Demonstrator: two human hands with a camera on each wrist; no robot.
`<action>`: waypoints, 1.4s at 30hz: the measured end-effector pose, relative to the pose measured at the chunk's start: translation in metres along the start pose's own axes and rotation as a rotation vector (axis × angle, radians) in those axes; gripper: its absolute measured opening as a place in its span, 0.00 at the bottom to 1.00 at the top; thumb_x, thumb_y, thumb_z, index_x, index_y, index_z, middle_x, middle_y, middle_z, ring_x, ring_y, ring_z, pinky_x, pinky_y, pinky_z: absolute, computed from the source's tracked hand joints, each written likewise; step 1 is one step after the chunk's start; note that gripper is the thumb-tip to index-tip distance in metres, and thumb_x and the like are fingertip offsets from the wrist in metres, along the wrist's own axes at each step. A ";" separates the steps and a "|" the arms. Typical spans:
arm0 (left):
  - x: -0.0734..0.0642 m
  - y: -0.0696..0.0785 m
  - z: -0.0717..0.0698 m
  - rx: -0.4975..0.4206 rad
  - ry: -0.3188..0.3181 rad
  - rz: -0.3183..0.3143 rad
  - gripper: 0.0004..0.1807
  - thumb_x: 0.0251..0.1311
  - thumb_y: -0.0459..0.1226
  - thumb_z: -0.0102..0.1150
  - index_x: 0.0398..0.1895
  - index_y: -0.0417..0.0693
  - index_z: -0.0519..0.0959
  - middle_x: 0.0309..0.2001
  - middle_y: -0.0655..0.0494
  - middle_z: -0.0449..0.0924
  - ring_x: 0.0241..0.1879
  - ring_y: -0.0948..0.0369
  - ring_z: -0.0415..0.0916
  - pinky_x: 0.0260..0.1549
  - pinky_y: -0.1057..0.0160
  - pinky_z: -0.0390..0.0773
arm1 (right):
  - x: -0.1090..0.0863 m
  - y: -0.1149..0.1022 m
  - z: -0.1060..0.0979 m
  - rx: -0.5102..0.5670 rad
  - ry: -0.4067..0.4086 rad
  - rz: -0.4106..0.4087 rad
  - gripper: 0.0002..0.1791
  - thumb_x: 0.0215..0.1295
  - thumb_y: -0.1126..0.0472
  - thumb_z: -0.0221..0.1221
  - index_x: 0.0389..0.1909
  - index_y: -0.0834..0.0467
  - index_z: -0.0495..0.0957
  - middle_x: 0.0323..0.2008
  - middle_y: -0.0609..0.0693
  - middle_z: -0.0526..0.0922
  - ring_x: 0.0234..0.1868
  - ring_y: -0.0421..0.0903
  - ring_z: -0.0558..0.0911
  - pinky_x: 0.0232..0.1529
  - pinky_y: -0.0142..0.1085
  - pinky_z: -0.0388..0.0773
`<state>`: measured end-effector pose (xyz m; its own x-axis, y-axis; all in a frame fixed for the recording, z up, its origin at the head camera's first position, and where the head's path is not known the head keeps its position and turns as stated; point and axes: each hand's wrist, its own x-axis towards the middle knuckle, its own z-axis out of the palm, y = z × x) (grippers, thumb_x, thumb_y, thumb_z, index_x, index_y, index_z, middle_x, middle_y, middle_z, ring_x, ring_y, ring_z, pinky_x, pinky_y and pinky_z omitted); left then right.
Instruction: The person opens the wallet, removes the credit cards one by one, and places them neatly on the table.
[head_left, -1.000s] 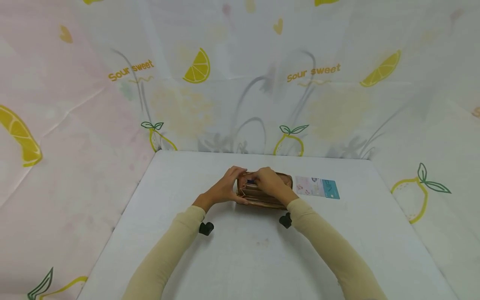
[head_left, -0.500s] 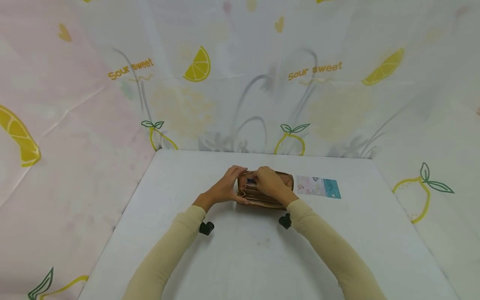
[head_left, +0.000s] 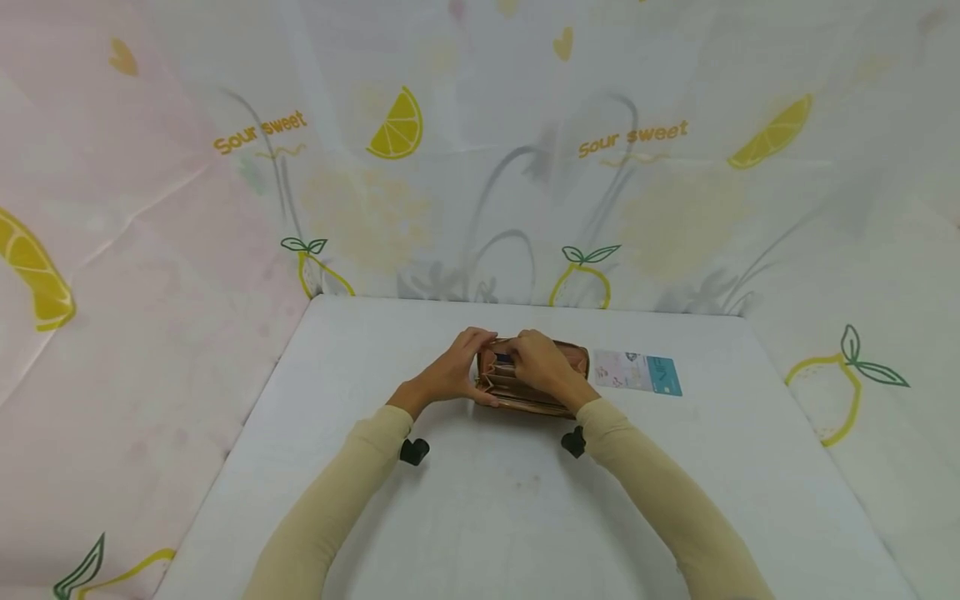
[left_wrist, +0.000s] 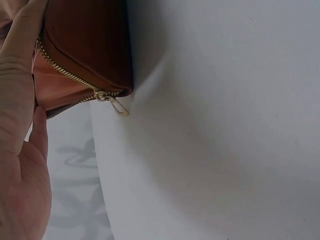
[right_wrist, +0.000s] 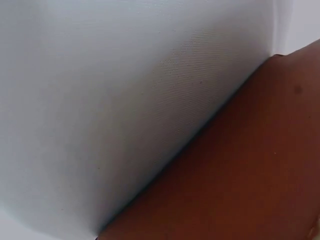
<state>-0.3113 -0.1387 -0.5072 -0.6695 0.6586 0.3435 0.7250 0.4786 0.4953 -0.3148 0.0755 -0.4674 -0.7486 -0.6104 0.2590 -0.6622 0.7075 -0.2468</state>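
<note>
A brown zip-around wallet [head_left: 512, 388] lies spread on the table, its inner slots facing up. My left hand [head_left: 450, 371] grips its left end, thumb at the near edge and fingers at the far one. In the left wrist view, the wallet's outside [left_wrist: 90, 40], gold zip and zip pull [left_wrist: 119, 106] show beside that hand. My right hand [head_left: 543, 362] reaches into the wallet with curled fingers, pinching a dark blue card [head_left: 503, 361] at the slots; the fingertips are mostly hidden. Only the wallet's smooth outer side [right_wrist: 235, 165] fills the right wrist view's corner.
Just right of the wallet, a pale card with pink print [head_left: 618, 369] and a teal card [head_left: 664, 376] lie flat on the white table [head_left: 480, 517]. Lemon-printed cloth [head_left: 480, 208] stands behind the table and along both sides.
Both hands stay at the wallet, with barely any movement of the right fingers. The whole head view shifts slightly; the cards on the table keep their place.
</note>
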 end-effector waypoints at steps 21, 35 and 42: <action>0.004 0.006 -0.005 0.006 -0.046 -0.036 0.62 0.37 0.58 0.78 0.73 0.41 0.55 0.64 0.48 0.58 0.65 0.54 0.56 0.63 0.57 0.64 | 0.008 0.009 -0.015 0.141 -0.108 -0.013 0.14 0.62 0.72 0.57 0.45 0.62 0.86 0.22 0.46 0.78 0.21 0.41 0.70 0.26 0.35 0.68; 0.001 0.002 -0.003 0.010 -0.036 -0.030 0.62 0.37 0.59 0.77 0.72 0.42 0.56 0.64 0.49 0.58 0.64 0.54 0.57 0.63 0.57 0.65 | 0.015 0.002 -0.006 0.005 -0.106 -0.143 0.10 0.66 0.70 0.58 0.41 0.58 0.86 0.27 0.49 0.81 0.30 0.46 0.80 0.34 0.40 0.76; -0.001 0.002 -0.004 0.020 -0.003 0.011 0.61 0.37 0.59 0.77 0.71 0.42 0.58 0.63 0.49 0.59 0.63 0.54 0.57 0.62 0.57 0.65 | 0.014 0.002 -0.006 0.027 -0.087 -0.188 0.10 0.66 0.71 0.58 0.43 0.60 0.86 0.31 0.50 0.83 0.33 0.47 0.80 0.42 0.42 0.77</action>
<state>-0.3102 -0.1410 -0.5036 -0.6611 0.6656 0.3463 0.7353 0.4831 0.4754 -0.3270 0.0704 -0.4589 -0.6109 -0.7602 0.2211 -0.7903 0.5691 -0.2268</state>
